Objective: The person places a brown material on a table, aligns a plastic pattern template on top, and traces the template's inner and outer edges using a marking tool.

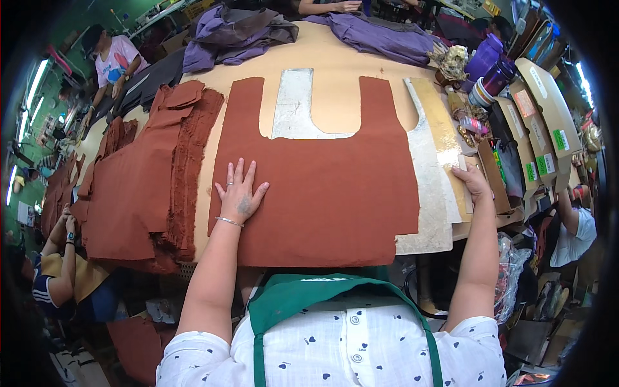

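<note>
My left hand (240,193), fingers spread, lies flat on a rust-brown fabric piece (319,193). The cloth has two upright straps and a U-shaped cutout between them. Partly covered by it is a worn, whitish pattern template (296,99), which also shows along the right side. A glossy yellowish sheet (437,130) extends beyond the template. At the table's right side my right hand (471,181) has its fingers on a pale flat strip (468,200) and appears to grip its edge. Part of the strip is hidden by the fingers.
Stacked rust-brown fabric pieces (140,179) with frayed edges lie left. Purple cloth (232,38) is heaped at the far edge. Cardboard boxes (541,130), a purple bottle (483,55) and small items crowd the right. Co-workers (116,63) stand or sit around the table.
</note>
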A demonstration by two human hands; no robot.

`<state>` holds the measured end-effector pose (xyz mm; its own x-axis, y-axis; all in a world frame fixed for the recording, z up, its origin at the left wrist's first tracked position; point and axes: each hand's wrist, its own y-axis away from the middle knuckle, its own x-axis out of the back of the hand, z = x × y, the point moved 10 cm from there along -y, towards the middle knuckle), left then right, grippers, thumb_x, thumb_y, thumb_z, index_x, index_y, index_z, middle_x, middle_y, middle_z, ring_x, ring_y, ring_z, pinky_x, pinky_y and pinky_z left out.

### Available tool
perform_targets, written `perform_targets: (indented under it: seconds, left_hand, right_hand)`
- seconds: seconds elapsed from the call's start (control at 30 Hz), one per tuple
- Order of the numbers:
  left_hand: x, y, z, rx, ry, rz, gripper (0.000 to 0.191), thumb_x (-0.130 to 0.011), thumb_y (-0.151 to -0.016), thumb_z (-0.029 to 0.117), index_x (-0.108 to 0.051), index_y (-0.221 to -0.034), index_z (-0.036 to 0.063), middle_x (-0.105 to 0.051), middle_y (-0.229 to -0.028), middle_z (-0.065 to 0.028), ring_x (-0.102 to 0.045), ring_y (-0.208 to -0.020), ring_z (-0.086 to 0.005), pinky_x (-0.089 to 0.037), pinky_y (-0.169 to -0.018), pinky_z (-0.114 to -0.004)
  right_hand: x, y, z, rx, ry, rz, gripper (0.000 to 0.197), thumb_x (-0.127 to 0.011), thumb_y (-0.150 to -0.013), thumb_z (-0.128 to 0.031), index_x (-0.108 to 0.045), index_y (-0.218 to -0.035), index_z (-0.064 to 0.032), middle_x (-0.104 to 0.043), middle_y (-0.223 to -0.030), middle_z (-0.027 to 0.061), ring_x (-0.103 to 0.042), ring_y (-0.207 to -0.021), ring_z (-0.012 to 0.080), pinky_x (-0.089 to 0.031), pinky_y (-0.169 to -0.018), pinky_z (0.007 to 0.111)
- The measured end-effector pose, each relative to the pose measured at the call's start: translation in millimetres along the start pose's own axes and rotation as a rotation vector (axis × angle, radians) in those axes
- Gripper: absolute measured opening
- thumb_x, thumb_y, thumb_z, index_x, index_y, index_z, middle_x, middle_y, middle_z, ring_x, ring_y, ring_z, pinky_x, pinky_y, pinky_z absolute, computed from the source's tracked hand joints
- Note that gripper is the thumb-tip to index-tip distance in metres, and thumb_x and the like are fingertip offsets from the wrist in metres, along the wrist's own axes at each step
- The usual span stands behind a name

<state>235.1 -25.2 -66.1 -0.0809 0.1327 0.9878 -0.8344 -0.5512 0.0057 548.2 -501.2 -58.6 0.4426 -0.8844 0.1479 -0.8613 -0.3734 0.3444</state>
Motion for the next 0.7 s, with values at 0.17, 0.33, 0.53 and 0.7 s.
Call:
perform_targets:
  seconds: [0.17, 0.33, 0.53, 0.7]
  left_hand:
    - [1.8, 1.3, -0.2, -0.002, -0.024, -0.022, 0.072, -0.046, -0.082, 0.06, -0.029, -0.14, 0.021, -0.016, -0.149, -0.0078, -0.008, -0.138, -0.0301, -0.013, -0.098, -0.069]
    - [3.4, 2.4, -3.1, -0.004, -0.018, -0.012, 0.073, -0.047, -0.081, 0.061, -0.029, -0.14, 0.0217, -0.016, -0.149, -0.0075, -0.008, -0.138, -0.03, -0.013, -0.098, -0.069]
    - [0.7, 0.3, -1.7, -0.002, 0.011, -0.04, 0.074, -0.049, -0.081, 0.059, -0.027, -0.14, 0.0214, -0.014, -0.149, -0.0073, -0.008, -0.137, -0.0314, -0.014, -0.097, -0.07]
    - [13.4, 1.5, 54.7, -0.108, -0.006, 0.021, 0.07, -0.047, -0.083, 0.057, -0.029, -0.139, 0.018, -0.017, -0.148, -0.008, -0.008, -0.137, -0.0339, -0.015, -0.096, -0.07]
  right_hand:
    - [12.2, 33.5, -68.1, 0.351, -0.056, -0.062, 0.04, -0.059, -0.083, -0.006, -0.049, -0.121, 0.0, -0.061, -0.106, 0.008, -0.059, -0.092, 0.0133, -0.046, -0.081, 0.025]
    - [106.9, 91.3, -110.5, 0.541, -0.024, 0.234, 0.039, -0.059, -0.084, -0.006, -0.048, -0.122, 0.0003, -0.059, -0.11, 0.0077, -0.057, -0.095, 0.0132, -0.045, -0.081, 0.024]
    - [146.6, 136.4, -119.7, 0.773, -0.221, 0.598, 0.039, -0.062, -0.085, -0.009, -0.049, -0.12, 0.0027, -0.059, -0.11, 0.0071, -0.057, -0.092, 0.014, -0.044, -0.081, 0.025]
    - [125.8, 152.7, -111.7, 0.964, -0.284, 0.752, 0.038, -0.061, -0.085, -0.008, -0.049, -0.119, 0.0045, -0.057, -0.113, 0.0073, -0.053, -0.097, 0.013, -0.04, -0.086, 0.026]
